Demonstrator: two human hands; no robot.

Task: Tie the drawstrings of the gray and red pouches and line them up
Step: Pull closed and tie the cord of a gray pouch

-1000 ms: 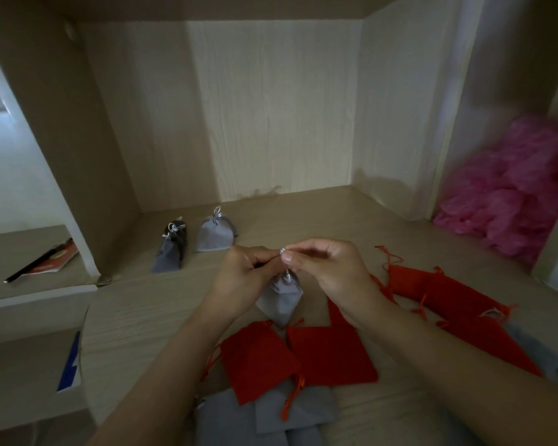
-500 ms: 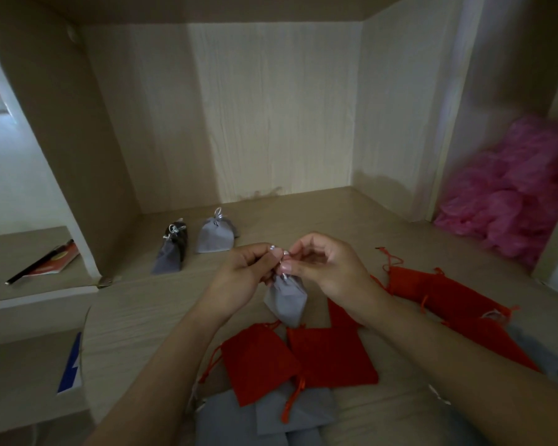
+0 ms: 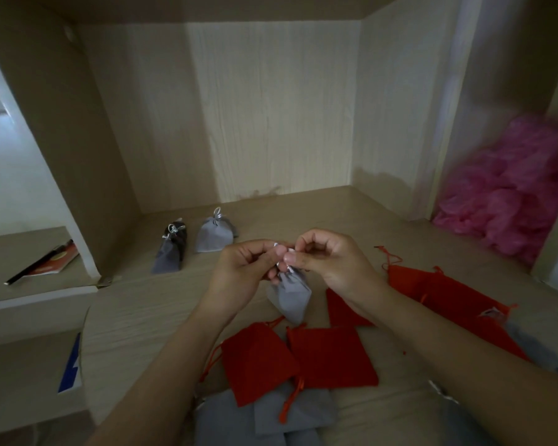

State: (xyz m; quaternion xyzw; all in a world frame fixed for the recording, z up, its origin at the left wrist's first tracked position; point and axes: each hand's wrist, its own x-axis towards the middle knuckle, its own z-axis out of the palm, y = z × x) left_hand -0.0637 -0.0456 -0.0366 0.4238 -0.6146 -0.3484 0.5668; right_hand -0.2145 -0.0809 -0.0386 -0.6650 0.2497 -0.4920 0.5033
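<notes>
Both hands, left hand [image 3: 239, 268] and right hand [image 3: 329, 262], pinch the silver drawstring [image 3: 282, 252] above the hanging gray pouch [image 3: 291, 294]. Uneven pulling could let the slick cord slip and the knot loosen.

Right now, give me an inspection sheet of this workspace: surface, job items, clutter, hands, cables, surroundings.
Surface: light wooden desktop, with pouches spread over its near half.
Job's things: held gray pouch hangs from its silver drawstring. Left standing pouch and right standing pouch, both cinched, are at the back left. Red pouches lie flat, not cinched. Flat gray pouches are at the near edge.
Clutter: pink plastic heap in the right compartment; booklet on the left shelf.
Grippers: left hand and right hand both pinch the drawstring.
Cables: nothing seen.
Surroundings: wooden alcove walls.
</notes>
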